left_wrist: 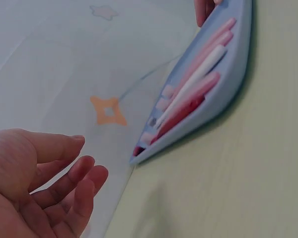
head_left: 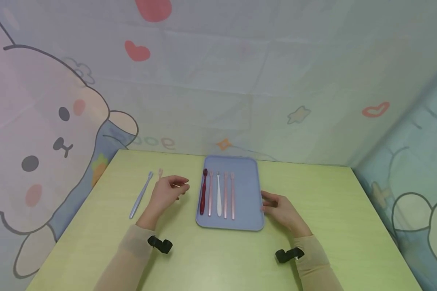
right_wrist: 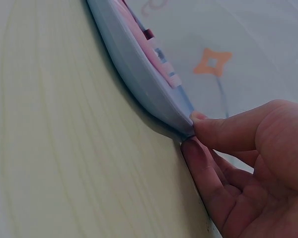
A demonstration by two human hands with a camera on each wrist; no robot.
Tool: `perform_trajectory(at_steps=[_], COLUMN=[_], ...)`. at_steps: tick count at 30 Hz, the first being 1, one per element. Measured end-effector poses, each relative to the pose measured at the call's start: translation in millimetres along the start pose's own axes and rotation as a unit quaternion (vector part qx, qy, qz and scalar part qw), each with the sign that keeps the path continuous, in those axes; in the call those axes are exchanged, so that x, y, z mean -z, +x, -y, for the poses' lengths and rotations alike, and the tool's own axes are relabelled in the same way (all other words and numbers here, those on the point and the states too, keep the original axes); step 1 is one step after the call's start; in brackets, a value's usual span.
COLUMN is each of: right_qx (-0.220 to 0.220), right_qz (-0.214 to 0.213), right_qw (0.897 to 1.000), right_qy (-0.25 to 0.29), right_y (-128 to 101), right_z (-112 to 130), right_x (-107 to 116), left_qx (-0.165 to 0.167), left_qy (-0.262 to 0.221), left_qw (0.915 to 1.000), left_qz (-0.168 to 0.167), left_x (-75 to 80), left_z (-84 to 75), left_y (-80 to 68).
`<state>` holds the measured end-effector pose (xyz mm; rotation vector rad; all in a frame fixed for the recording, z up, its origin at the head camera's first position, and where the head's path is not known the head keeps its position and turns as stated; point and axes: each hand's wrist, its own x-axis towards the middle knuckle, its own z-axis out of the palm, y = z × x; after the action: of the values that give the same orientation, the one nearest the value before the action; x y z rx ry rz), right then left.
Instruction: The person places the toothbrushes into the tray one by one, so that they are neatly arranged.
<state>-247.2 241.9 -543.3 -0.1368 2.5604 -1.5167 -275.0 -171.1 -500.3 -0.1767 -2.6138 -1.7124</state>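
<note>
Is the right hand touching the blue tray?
Touching. The right wrist view shows the right hand pinching the blue tray at its rim, thumb on top and a finger beneath.

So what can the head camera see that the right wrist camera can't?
Only the head view shows the left hand with relaxed fingers, holding nothing, the grey toothbrush lying on the table beside it, and all five toothbrushes in the tray, counting the dark red toothbrush and the white toothbrush.

Only the right wrist view shows, close up, the thumb and finger pinching the tray's rim.

Both show the blue tray, the right hand at its edge, and the green table.
</note>
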Motion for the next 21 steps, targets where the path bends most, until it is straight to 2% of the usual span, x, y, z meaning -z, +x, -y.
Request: perform_trajectory(at_steps=[5,12,16,21], right_qx=[0.002,-0.003,-0.002,-0.002], right_qz=[0.0,-0.003,-0.007,-0.008], right_qw=[1.0,1.0,1.0,1.0], right_qy=[-0.004,-0.007,-0.009,-0.013], right_y=[-1,-2,-2,-3], right_z=[0,1,1,1], right_x=[0,2,2,1], left_qx=[0.01,0.026,0.028,0.021], left_qy=[0.004,0.013,0.003,-0.009], left_qw=[0.9999,0.9994,0.9996,0.9997], left_qz=[0.0,-0.018,-0.007,0.01], left_x=[15.1,34.5,49.2,77.5], left_z=[8.8,15.8,22.2,35.4], left_y=[-4.6,-5.7,-6.9,-13.7])
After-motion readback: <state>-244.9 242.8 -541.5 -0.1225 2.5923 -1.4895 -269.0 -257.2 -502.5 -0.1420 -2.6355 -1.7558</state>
